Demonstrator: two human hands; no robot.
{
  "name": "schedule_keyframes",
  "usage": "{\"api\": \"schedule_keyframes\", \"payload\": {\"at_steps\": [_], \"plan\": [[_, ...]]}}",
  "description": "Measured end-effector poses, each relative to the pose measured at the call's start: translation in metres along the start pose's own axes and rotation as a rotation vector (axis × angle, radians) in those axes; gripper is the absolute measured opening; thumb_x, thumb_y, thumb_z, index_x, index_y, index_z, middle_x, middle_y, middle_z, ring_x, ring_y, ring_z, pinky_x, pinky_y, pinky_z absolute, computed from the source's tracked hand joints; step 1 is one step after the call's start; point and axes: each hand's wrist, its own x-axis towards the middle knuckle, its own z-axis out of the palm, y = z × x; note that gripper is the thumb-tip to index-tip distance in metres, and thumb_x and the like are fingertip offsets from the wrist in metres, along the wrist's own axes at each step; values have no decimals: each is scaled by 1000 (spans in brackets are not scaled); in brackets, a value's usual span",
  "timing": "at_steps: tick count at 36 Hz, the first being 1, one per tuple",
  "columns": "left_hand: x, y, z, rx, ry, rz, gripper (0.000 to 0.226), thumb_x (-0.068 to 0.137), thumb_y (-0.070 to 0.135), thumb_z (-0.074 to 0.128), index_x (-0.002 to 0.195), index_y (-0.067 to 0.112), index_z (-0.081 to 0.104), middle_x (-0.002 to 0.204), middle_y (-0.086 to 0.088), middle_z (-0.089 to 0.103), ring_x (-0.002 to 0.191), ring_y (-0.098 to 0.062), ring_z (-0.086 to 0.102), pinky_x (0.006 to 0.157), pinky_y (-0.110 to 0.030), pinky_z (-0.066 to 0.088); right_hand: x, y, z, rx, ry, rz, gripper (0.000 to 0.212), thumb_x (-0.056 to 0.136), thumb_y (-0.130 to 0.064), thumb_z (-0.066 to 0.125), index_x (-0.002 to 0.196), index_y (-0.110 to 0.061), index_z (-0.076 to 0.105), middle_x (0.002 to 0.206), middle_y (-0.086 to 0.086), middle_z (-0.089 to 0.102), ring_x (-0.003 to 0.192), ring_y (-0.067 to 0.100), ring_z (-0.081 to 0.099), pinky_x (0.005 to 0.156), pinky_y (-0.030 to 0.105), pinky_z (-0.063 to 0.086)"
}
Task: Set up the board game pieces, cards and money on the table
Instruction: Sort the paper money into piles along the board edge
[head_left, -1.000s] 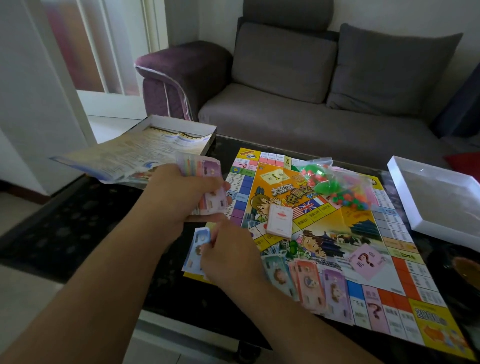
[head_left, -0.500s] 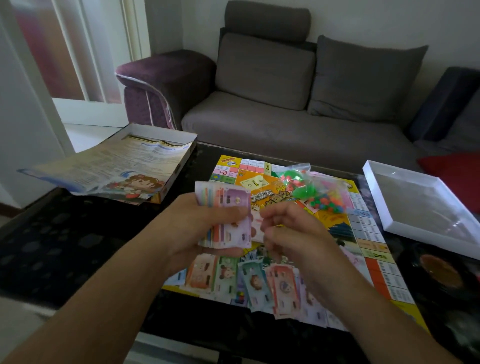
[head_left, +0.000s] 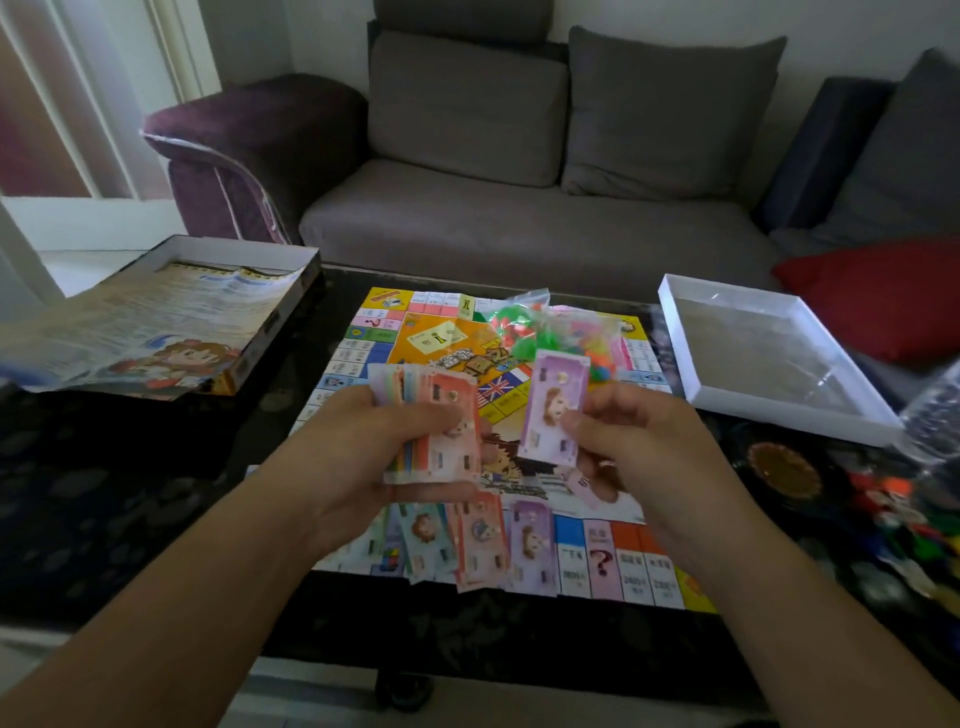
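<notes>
Play money is the job in hand: the left hand (head_left: 363, 452) grips a thick mixed stack of play money (head_left: 431, 426) at the frame's centre, fingers curled round it, while the right hand (head_left: 628, 441) pinches 1 purple note (head_left: 553, 413) between thumb and fingers, held upright above the game board (head_left: 571, 545). Below them, 3 sorted piles (head_left: 483, 540) lie along the board's lower edge on the dark worktop (head_left: 130, 519); the rightmost pile is purple. The step looks like sorting by colour, so the purple note probably belongs on that purple pile (head_left: 532, 551). Done well, it goes down flat and squared with the pile, edges clear of the orange neighbour, while the left thumb fans the stack for the next note. The bag of coloured pieces (head_left: 550, 332) waits unopened at the board's top.
</notes>
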Motion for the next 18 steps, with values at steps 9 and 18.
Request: {"api": "schedule_keyframes", "payload": {"at_steps": [9, 18], "plan": [[10, -12, 18, 35, 77, 38, 27, 90, 8, 76, 116, 5, 73, 101, -18, 79, 90, -35, 79, 58, -42, 65, -16, 41, 1, -419, -159, 235, 23, 95, -25, 77, 78, -9, 77, 59, 7, 70, 50, 17, 61, 48, 26, 48], [6, -14, 38, 37, 31, 38, 26, 87, 9, 78, 113, 8, 75, 99, -15, 80, 86, -32, 79, 56, -42, 64, -20, 47, 4, -795, -84, 115, 47, 94, -47, 69, 62, -17, 52, 50, 3, 48, 46, 14, 48, 53, 31, 43]]}}
